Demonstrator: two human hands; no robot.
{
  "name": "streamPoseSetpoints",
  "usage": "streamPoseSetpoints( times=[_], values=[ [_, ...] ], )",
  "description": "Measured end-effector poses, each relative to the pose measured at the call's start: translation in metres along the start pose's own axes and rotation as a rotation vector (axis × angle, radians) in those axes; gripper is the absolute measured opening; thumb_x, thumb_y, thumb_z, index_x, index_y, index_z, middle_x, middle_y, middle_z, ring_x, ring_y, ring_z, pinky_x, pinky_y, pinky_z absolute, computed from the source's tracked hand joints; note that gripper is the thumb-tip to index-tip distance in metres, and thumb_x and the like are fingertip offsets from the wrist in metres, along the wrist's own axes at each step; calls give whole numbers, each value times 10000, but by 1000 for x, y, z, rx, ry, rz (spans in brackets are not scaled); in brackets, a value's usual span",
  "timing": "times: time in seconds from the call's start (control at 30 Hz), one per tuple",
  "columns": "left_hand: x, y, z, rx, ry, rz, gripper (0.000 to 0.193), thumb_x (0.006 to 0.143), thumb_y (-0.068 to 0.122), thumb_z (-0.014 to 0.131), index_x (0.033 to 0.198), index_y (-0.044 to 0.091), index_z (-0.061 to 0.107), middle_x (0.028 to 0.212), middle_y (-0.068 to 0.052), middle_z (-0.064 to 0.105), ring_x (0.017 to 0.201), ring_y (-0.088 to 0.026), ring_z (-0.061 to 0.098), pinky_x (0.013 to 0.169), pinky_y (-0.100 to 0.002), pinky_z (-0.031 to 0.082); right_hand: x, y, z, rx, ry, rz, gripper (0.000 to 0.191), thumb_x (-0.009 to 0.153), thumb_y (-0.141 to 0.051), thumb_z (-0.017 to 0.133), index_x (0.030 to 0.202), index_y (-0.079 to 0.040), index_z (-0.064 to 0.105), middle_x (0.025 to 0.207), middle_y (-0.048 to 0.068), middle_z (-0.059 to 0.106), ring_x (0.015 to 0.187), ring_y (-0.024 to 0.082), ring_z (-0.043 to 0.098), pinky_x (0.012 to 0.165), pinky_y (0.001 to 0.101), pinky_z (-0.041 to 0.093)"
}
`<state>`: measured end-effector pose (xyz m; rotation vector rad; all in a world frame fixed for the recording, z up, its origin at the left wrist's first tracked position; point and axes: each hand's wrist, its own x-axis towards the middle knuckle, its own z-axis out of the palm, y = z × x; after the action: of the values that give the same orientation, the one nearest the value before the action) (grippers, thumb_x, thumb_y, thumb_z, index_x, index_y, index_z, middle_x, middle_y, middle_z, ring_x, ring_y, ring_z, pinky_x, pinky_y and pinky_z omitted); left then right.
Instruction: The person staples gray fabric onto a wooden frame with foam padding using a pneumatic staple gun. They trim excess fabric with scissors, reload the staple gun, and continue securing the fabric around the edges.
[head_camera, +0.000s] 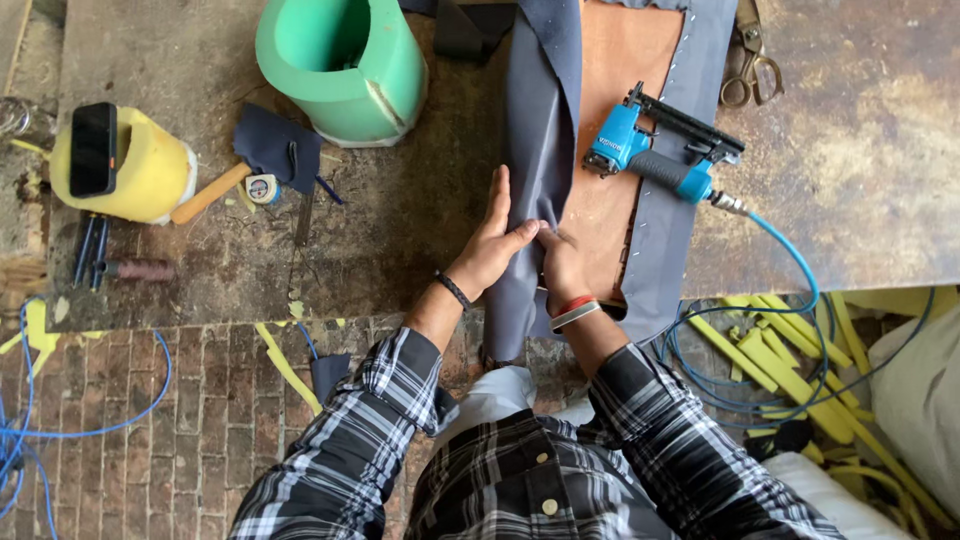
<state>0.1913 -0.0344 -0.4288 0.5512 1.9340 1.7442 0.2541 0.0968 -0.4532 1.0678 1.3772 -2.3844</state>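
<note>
At the surface's (400, 220) six-o'clock edge, the left hand (490, 245) lies spread flat while the right hand (562, 262) pinches grey fabric (540, 130); loosening either could wrinkle it.

Right hand (562, 262) fingertips tucked under grey fabric (545, 110) fold, grip unclear. Fabric and wooden panel (612, 60) cut off by top edge, as are green foam tube (345, 65) and scissors (748, 60). Tape measure (262, 188) too small to read. Blue air hose (800, 270) drops behind tabletop (400, 220) edge.
</note>
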Motion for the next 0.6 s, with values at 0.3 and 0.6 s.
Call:
streamPoseSetpoints(
  times=[0.3, 0.6],
  values=[
    [23, -41, -3, -145, 72, -94, 799, 1069, 505, 403, 1680, 139, 41, 1659, -155, 214, 1391, -253, 250, 1131, -383, 239, 13, 51, -9, -674, 318, -643, 392, 1106, -354, 438, 1098, -28, 656, 852, 282, 677, 789, 452, 670, 706, 508, 508],
    [8, -50, 26, -269, 289, -126, 729, 1086, 450, 357, 1694, 204, 38, 1567, -196, 501, 1001, -231, 651, 874, -340, 520, 17, 49, 1, -1040, 363, -606, 438, 1074, -437, 348, 1181, -106, 614, 730, 311, 658, 655, 544, 624, 586, 647, 458]
  ],
)
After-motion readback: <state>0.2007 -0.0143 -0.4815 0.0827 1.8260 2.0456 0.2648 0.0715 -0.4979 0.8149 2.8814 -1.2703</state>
